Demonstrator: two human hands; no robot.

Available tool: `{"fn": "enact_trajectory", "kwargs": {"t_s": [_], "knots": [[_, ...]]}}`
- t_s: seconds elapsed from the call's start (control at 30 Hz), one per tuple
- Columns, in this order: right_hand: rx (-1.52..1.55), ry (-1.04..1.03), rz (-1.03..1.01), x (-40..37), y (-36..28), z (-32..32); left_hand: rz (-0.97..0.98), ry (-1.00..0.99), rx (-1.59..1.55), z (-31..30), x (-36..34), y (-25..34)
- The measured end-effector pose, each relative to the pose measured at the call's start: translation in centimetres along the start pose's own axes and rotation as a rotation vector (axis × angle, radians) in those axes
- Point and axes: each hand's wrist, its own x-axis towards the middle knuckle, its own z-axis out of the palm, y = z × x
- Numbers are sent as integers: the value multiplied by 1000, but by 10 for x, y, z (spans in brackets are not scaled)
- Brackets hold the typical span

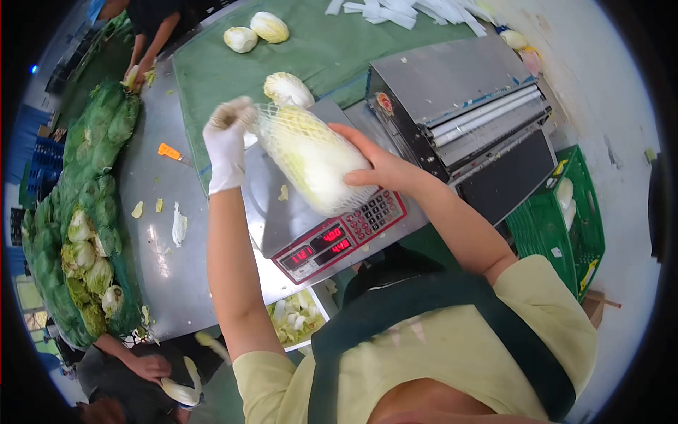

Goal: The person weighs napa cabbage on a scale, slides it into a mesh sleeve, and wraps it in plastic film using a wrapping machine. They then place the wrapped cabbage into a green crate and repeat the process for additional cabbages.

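A pale cabbage (311, 159) in a white mesh net is held up over a scale (339, 237) with a red-rimmed panel and lit red digits. My left hand (227, 141), in a white glove, is closed on the gathered end of the net at the cabbage's upper left. My bare right hand (374, 161) is wrapped round the cabbage's right side, thumb across its front. Just behind the net, an unwrapped cabbage (288, 90) lies on the green cloth (212, 78).
A metal wrapping machine (452, 85) stands at right, beside a green crate (583, 219). Netted cabbages (99, 141) are piled at left. An orange cutter (169, 151) and leaf scraps lie on the metal table (145, 191). Two people work at upper left and lower left.
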Motion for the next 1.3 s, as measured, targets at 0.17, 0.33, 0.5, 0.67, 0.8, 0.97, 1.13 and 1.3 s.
{"fn": "enact_trajectory", "kwargs": {"t_s": [0.17,0.33,0.5,0.67,0.8,0.97,1.13,1.3], "knots": [[94,54,144,-2,-5,0,49,167,164,9,-36,21],[216,259,118,-1,7,18,-144,95,-215,66,-130,-42],[161,468,83,11,13,37,-291,140,-704,95,-156,-26],[33,277,-43,-6,-20,49,-406,11,-853,68,-167,21],[170,286,148,-36,-44,38,-253,-40,-906,70,-190,24],[-66,364,-62,-69,-56,40,-241,-264,-749,80,-202,39],[-287,456,-223,-93,-70,-6,-305,-139,-750,141,-196,53],[-317,375,-362,-140,-78,-84,-73,-330,-466,204,-158,67]]}}
